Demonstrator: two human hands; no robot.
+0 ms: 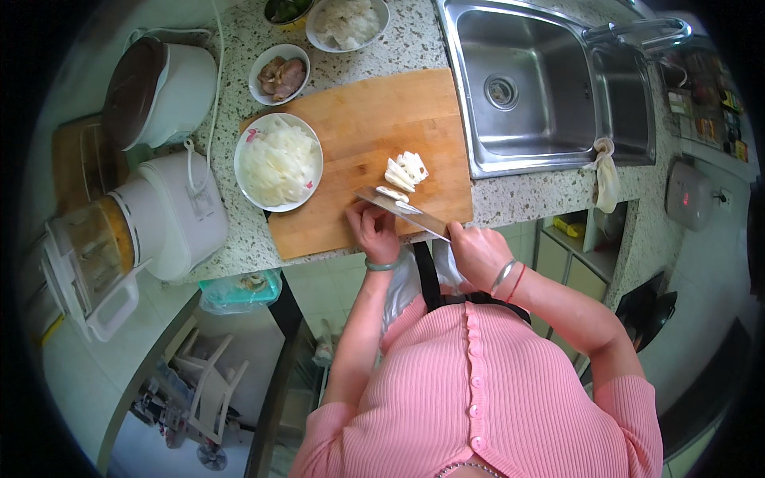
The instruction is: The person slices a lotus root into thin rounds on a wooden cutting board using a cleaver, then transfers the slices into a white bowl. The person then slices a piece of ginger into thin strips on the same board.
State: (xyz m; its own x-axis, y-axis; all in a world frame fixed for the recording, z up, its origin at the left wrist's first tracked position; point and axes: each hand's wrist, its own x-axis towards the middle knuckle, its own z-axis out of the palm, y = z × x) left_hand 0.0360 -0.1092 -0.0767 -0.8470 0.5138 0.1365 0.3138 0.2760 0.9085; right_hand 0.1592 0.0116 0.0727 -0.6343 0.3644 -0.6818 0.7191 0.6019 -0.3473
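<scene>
My right hand (482,256) is closed round the handle of a kitchen knife (422,221), whose broad blade slants across the near edge of a wooden cutting board (358,111). By the blade's far end, my left hand (373,233) has its fingers curled in; whatever they hold is hidden. White slices (406,170), some with holes like lotus root, lie in a small pile beyond the knife. A few more slices (392,193) lie right against the blade. On the board's left side is a white plate (239,171) heaped with pale thin slices (279,163).
Behind the board stand a bowl of meat pieces (280,78), a bowl of white shreds (347,22) and a bowl of green vegetables (287,9). A steel sink (518,88) borders it on the right. White appliances (179,215) and a cord crowd the left.
</scene>
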